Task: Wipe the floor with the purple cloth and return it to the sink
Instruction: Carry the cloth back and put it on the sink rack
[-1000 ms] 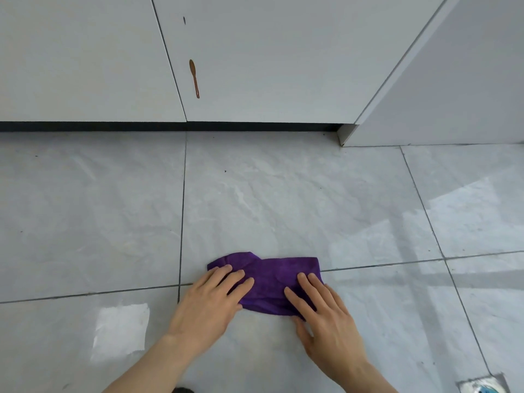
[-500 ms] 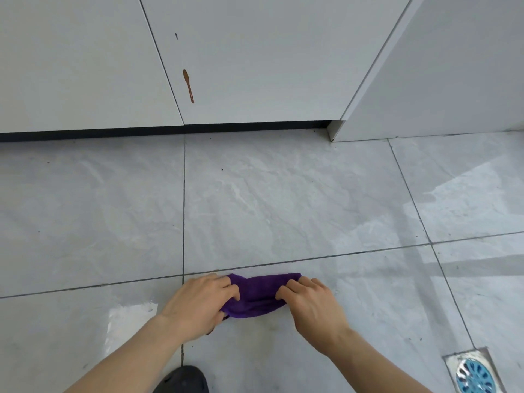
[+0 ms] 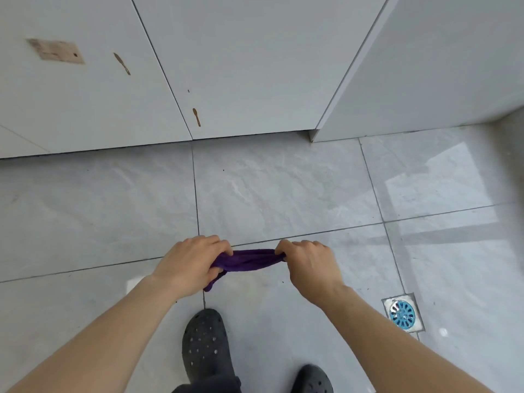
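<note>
The purple cloth is bunched into a short band and stretched between my two hands above the grey tiled floor. My left hand grips its left end, with a loose purple tail hanging below the fist. My right hand grips the right end. Both fists are closed and both forearms reach in from the bottom of the view. The sink is not in view.
White cabinet doors with brown drip stains close off the far side. A blue floor drain sits in the tile at the right. My two black perforated clogs stand at the bottom centre.
The cloth lay flat under my spread fingers; both hands then gathered it and lifted it off the tiles. The view has risen, so my clogs and more cabinet show.
</note>
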Available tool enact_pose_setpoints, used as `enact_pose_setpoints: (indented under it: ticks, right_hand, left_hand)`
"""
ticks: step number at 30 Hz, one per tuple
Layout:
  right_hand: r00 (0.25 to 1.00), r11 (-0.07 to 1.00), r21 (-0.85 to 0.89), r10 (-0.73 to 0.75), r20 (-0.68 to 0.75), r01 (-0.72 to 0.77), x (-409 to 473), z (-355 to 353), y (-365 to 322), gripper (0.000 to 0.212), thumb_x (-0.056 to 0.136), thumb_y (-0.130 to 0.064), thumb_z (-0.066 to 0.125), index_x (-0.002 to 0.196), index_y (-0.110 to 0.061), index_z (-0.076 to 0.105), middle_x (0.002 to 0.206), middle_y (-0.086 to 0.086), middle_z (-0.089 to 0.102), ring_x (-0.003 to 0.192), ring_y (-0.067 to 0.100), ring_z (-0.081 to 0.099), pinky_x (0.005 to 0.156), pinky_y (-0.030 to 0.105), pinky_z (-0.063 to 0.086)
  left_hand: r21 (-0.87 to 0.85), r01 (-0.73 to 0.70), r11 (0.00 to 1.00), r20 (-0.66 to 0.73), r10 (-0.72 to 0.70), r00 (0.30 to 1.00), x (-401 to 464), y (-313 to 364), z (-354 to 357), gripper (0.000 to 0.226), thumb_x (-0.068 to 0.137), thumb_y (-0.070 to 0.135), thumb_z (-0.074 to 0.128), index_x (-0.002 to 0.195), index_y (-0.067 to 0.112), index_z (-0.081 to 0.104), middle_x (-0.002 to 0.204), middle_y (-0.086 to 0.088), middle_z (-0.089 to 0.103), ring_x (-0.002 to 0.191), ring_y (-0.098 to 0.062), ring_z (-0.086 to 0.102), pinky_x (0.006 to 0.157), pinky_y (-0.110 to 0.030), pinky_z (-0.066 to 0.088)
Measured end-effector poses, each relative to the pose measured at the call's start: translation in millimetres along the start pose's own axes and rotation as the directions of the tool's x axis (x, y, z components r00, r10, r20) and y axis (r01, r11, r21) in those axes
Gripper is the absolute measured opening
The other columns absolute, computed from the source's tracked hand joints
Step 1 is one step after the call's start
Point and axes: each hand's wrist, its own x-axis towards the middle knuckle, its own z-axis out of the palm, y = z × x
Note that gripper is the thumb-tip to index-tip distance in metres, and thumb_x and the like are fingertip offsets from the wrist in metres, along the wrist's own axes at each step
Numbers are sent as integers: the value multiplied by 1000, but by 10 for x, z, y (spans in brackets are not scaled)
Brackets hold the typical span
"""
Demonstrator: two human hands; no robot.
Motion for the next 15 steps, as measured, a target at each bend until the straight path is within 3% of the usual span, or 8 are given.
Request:
enact_pose_setpoints:
  ticks: [3, 10, 15]
  right_hand:
    - [1000, 999, 49, 13, -14, -12, -214, -661, -64, 48, 73, 9, 57, 105, -25, 64, 81, -5, 73, 67, 30, 58, 58, 31, 32]
    - [995, 998, 66, 28, -92, -22, -897, -2707, -320, 45, 71, 12, 63, 97, -24, 64, 71, -5, 69, 55, 25, 51, 55, 30, 31]
    - [979, 996, 90, 30, -204, -12, -1414, -4302, -525, 41, 77, 8, 61, 101, -25, 64, 77, -5, 70, 61, 26, 56, 58, 30, 31]
  left_hand:
    - [-33, 31, 999, -25, -32, 999, -332, 290, -541, 31, 90, 29, 62, 118, 40, 57, 110, 17, 62, 100, -14, 58, 81, -36, 51]
    - [-68, 51, 996, -108, -59, 992, -1289, 1166, -2300, 29, 90, 25, 62, 115, 40, 59, 103, 17, 62, 95, -12, 57, 80, -33, 50]
    - [-109, 59, 992, -198, -80, 977, -2029, 1837, -3715, 29, 90, 21, 62, 110, 42, 60, 96, 20, 58, 91, -11, 56, 79, -33, 49]
